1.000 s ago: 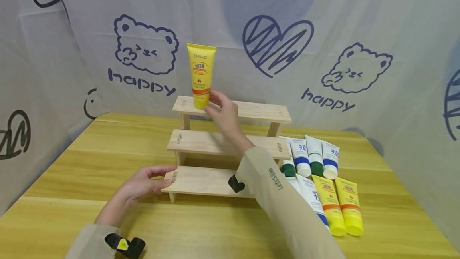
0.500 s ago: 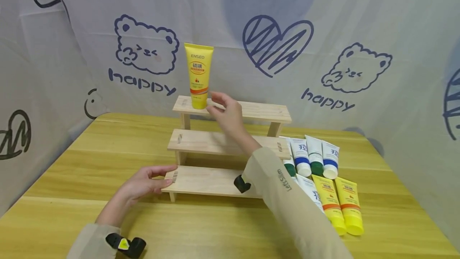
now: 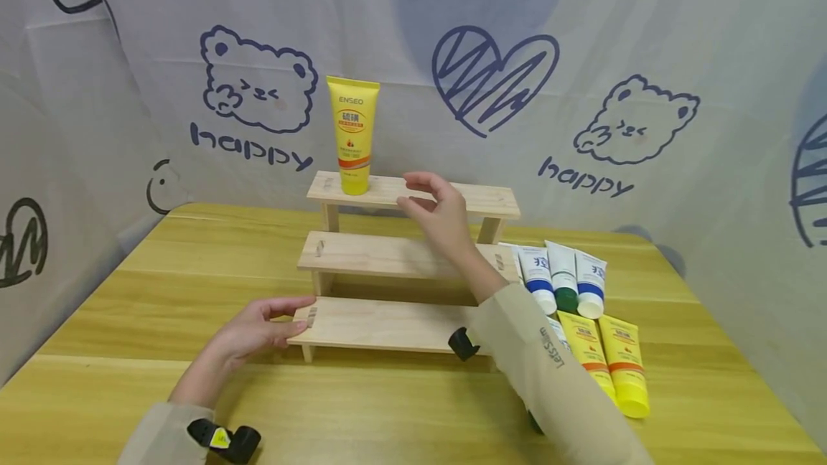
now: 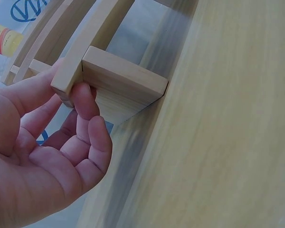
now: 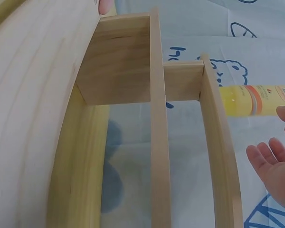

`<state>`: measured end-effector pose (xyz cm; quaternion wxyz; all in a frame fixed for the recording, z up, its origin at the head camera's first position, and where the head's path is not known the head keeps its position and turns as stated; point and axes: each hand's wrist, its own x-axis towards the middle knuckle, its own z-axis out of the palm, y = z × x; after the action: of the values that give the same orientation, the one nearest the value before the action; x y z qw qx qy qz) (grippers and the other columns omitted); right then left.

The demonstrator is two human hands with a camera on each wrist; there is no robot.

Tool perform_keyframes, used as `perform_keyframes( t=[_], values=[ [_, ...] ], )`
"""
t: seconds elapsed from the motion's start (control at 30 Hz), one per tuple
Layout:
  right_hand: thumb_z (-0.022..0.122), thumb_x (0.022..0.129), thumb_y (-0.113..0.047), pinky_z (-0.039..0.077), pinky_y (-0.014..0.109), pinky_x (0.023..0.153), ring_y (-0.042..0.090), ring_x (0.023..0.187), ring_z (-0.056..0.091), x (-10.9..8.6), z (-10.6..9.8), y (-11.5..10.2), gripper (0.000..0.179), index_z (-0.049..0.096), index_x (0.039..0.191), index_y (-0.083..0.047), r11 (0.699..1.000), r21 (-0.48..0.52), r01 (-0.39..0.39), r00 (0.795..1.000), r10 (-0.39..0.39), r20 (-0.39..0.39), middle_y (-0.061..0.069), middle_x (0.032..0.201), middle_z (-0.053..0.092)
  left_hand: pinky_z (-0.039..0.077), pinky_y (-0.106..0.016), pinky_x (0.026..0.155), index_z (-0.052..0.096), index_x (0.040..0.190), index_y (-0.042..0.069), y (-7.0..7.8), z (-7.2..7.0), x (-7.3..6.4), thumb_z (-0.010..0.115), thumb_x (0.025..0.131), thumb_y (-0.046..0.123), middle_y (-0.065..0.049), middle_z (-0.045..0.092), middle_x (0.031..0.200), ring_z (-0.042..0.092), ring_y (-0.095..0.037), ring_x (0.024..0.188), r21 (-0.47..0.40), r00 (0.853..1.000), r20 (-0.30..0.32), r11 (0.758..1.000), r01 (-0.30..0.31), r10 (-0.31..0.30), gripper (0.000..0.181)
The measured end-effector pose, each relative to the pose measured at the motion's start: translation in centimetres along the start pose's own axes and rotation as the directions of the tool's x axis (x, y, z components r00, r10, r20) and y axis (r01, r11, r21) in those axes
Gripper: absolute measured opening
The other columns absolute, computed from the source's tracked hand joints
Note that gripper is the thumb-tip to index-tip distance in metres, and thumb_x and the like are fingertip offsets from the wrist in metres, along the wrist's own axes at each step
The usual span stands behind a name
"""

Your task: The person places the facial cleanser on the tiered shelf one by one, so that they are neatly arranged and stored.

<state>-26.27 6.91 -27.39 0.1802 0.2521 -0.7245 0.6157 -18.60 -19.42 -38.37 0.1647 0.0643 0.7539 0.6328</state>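
A yellow squeeze tube (image 3: 352, 131) stands upright on its cap near the left end of the top step of a three-step wooden rack (image 3: 381, 323). Just right of that tube, and apart from it, my right hand (image 3: 442, 217) is held over the top step with fingers loosely bent and nothing in them. The right wrist view also catches part of this hand (image 5: 278, 166) beyond the rack. My left hand (image 3: 255, 329) grips the left end of the lowest step. In the left wrist view, its thumb and fingers pinch the board's corner from both sides.
Right of the rack, several white tubes (image 3: 562, 271) with blue or green caps lie on the wood-patterned table (image 3: 161, 293), with yellow tubes (image 3: 623, 368) in front. My right sleeve covers some of them. A printed cloth (image 3: 388, 13) hangs behind.
My right hand has let go of the yellow tube and drawn away to the right. The tube stays upright on the top step. My left hand keeps its place.
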Motion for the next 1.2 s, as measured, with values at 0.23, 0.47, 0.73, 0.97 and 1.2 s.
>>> perform_keyframes(
  t=[0.23, 0.47, 0.73, 0.97, 1.2],
  values=[
    [0.061, 0.078, 0.01, 0.046, 0.038, 0.08, 0.038, 0.097, 0.053, -1.3, -1.6, -0.2, 0.025, 0.053, 0.1, 0.017, 0.999, 0.011, 0.041, 0.999, -0.041, -0.023, 0.029, 0.104, 0.053, 0.044, -0.026, 0.061, 0.046, 0.128, -0.001, 0.1, 0.0, 0.1, 0.064, 0.083, 0.016, -0.023, 0.037, 0.128, 0.049, -0.016, 0.079, 0.001, 1.0, -0.005, 1.0, 0.005, -0.005, 0.051],
    [0.062, 0.077, 0.012, 0.047, 0.033, 0.08, 0.04, 0.093, 0.055, -2.4, -2.7, 0.0, 0.022, 0.055, 0.096, 0.017, 0.998, 0.005, 0.055, 0.997, -0.054, -0.047, 0.028, 0.103, 0.054, 0.045, -0.026, 0.061, 0.045, 0.128, -0.002, 0.1, 0.1, 0.1, 0.064, 0.084, 0.015, -0.023, 0.036, 0.129, 0.049, -0.016, 0.08, -0.008, 1.0, -0.001, 1.0, 0.005, -0.005, 0.051],
    [0.06, 0.077, 0.013, 0.046, 0.035, 0.081, 0.031, 0.095, 0.054, -3.7, -4.1, -0.1, 0.019, 0.055, 0.096, 0.017, 0.999, 0.017, 0.047, 0.998, -0.046, -0.04, 0.027, 0.102, 0.055, 0.045, -0.027, 0.063, 0.046, 0.128, -0.001, 0.0, 0.0, 0.1, 0.065, 0.083, 0.017, -0.023, 0.037, 0.128, 0.05, -0.018, 0.082, -0.005, 1.0, -0.005, 1.0, 0.011, -0.011, 0.052],
    [0.06, 0.079, 0.01, 0.047, 0.029, 0.08, 0.014, 0.092, 0.056, -5.2, -5.9, -0.1, 0.02, 0.057, 0.098, 0.012, 0.999, -0.044, 0.015, 0.999, -0.016, -0.028, 0.02, 0.103, 0.056, 0.045, -0.027, 0.064, 0.047, 0.127, -0.001, 0.0, 0.0, 0.0, 0.065, 0.082, 0.017, -0.024, 0.036, 0.129, 0.05, -0.018, 0.081, -0.008, 1.0, -0.002, 1.0, 0.016, -0.016, 0.052],
    [0.06, 0.079, 0.012, 0.046, 0.026, 0.081, 0.013, 0.093, 0.055, -6.7, -7.8, 0.3, 0.02, 0.056, 0.098, 0.015, 0.999, -0.038, 0.027, 0.998, -0.028, -0.047, 0.021, 0.103, 0.056, 0.046, -0.028, 0.064, 0.047, 0.127, -0.001, -0.2, -0.1, 0.1, 0.065, 0.082, 0.018, -0.023, 0.036, 0.13, 0.05, -0.018, 0.08, -0.012, 1.0, -0.003, 1.0, 0.019, -0.019, 0.052]
  ],
)
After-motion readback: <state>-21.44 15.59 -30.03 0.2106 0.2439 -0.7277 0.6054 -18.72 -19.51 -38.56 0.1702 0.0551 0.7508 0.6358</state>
